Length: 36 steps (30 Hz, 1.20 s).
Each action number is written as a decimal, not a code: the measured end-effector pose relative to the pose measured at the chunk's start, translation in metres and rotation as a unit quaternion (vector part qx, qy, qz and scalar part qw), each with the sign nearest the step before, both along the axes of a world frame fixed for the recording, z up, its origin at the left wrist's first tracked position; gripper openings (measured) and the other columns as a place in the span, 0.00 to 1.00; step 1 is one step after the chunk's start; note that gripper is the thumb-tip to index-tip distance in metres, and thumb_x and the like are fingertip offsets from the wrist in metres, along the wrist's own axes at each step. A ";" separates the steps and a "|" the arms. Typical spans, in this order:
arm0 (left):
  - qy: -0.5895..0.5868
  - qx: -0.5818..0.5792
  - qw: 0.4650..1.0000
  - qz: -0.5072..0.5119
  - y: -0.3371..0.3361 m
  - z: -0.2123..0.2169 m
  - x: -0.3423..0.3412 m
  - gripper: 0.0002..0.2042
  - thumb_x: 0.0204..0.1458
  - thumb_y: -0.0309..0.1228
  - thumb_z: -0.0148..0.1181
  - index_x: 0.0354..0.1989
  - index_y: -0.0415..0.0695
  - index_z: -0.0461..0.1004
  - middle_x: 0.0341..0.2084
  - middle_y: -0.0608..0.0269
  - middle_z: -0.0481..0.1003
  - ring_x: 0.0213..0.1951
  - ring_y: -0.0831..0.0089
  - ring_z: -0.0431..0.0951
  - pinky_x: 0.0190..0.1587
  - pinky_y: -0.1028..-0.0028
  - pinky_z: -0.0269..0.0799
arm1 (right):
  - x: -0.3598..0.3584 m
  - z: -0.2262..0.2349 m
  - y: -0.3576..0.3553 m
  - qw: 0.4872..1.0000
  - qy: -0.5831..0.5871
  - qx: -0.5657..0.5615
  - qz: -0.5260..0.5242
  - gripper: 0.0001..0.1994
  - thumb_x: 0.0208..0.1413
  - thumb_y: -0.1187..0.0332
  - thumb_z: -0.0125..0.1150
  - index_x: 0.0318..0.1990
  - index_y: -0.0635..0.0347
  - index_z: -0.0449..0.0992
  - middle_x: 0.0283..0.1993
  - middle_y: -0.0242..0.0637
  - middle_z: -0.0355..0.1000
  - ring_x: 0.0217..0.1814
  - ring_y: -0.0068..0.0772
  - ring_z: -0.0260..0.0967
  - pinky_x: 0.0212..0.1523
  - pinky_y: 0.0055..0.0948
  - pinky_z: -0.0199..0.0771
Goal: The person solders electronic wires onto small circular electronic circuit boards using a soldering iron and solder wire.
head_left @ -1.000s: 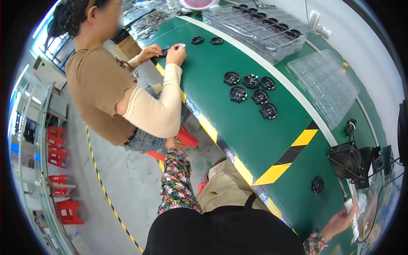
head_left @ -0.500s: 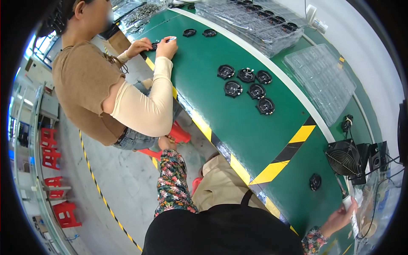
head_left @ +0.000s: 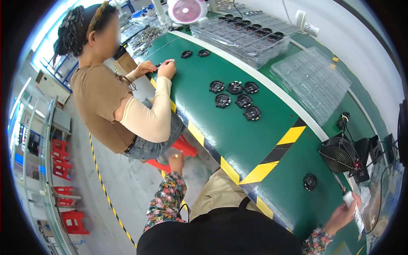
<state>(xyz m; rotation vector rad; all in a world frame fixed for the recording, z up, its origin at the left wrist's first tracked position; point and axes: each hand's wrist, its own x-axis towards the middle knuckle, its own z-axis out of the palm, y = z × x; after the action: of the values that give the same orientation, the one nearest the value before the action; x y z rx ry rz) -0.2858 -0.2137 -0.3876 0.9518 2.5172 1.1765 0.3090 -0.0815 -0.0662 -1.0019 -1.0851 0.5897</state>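
Note:
My right hand (head_left: 343, 213) is closed round the white handle of a tool (head_left: 347, 198) with a slim metal shaft, perhaps a soldering iron. Its shaft points toward the small black fan (head_left: 337, 155) at the table's right side. On the green table, left of that hand, lies one round black part (head_left: 310, 182). My left hand (head_left: 176, 162) is off the table, over the floor beside the co-worker's red stool (head_left: 183, 146). Its fingers look curled together and are partly blurred; I cannot make out what is in them.
Several round black parts (head_left: 244, 101) lie mid-table. Clear plastic trays (head_left: 312, 80) are stacked behind a white strip (head_left: 250, 68). At the left a co-worker (head_left: 102, 106) works on a small item at the table edge. Yellow-black tape (head_left: 259, 172) crosses the table. A pink-white fan (head_left: 187, 10) stands far back.
The view has tilted up, so more of the background shows. My left hand has swung a little to the right and pulled back from the co-worker. My right hand keeps its hold on the white-handled tool.

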 end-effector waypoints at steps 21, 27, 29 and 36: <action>-0.177 0.433 0.634 -0.616 0.191 0.389 0.338 0.11 0.51 0.29 0.48 0.18 0.41 0.65 0.19 0.57 0.71 0.22 0.68 0.68 0.26 0.71 0.64 | -0.033 0.017 -0.006 0.996 -0.088 0.001 0.003 0.08 0.49 0.69 0.57 0.31 0.65 0.73 0.26 0.34 0.67 0.25 0.21 0.59 0.26 0.20 0.58; -0.038 0.270 0.684 -0.677 0.201 0.355 0.352 0.05 0.49 0.24 0.54 0.23 0.38 0.72 0.15 0.60 0.69 0.19 0.70 0.69 0.23 0.72 0.64 | -0.028 0.011 -0.005 0.998 -0.059 -0.032 0.021 0.07 0.48 0.70 0.57 0.31 0.66 0.74 0.26 0.34 0.67 0.24 0.20 0.58 0.25 0.20 0.57; 0.007 0.233 0.660 -0.714 0.208 0.350 0.351 0.04 0.46 0.26 0.60 0.29 0.40 0.76 0.15 0.63 0.70 0.18 0.68 0.70 0.22 0.71 0.64 | -0.029 0.010 -0.003 0.997 -0.048 -0.048 0.020 0.07 0.49 0.70 0.57 0.31 0.66 0.74 0.25 0.34 0.66 0.24 0.19 0.58 0.25 0.20 0.57; 0.239 0.069 0.589 -0.769 0.197 0.328 0.342 0.13 0.40 0.33 0.64 0.36 0.45 0.76 0.18 0.65 0.69 0.19 0.66 0.72 0.23 0.69 0.68 | -0.037 0.012 0.004 0.997 -0.021 -0.069 0.007 0.08 0.49 0.69 0.57 0.30 0.66 0.73 0.26 0.34 0.66 0.27 0.23 0.60 0.29 0.22 0.59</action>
<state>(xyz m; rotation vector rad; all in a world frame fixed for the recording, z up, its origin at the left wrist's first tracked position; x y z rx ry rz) 0.0567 -0.0170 -0.0595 2.7372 0.7275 0.3978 0.2722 -0.0774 -0.0538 -1.1321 -1.1002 0.6646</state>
